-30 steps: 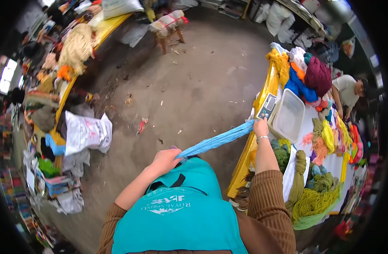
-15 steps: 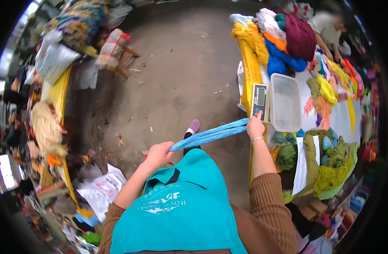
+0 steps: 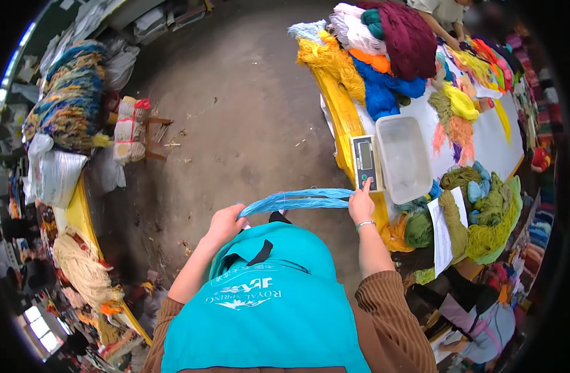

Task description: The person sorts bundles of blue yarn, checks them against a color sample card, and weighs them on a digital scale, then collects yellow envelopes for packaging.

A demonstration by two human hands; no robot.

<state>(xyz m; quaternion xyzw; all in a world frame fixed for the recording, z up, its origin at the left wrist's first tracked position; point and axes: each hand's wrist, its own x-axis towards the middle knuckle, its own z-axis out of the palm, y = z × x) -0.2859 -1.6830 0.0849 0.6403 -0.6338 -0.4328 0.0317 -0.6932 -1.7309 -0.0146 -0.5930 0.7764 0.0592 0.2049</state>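
The yellow-edged white table (image 3: 493, 146) bears blue yarn (image 3: 379, 93), golden yarn (image 3: 342, 67), peach yarn (image 3: 461, 133) and a digital scale (image 3: 365, 155).

Ahead of me a grey-brown floor (image 3: 235, 105) stretches to the far end, its surface dull and patchy, with small scraps (image 3: 173, 144) strewn about. On my right I see a table (image 3: 499, 133) with a white top and a yellow border (image 3: 339, 124). Along my left runs a long yellow-edged table (image 3: 79, 208), and a wooden stool (image 3: 158, 120) stands far left. White light fills a paned window (image 3: 42, 329), near left, while the room's outer edges look dim to me.
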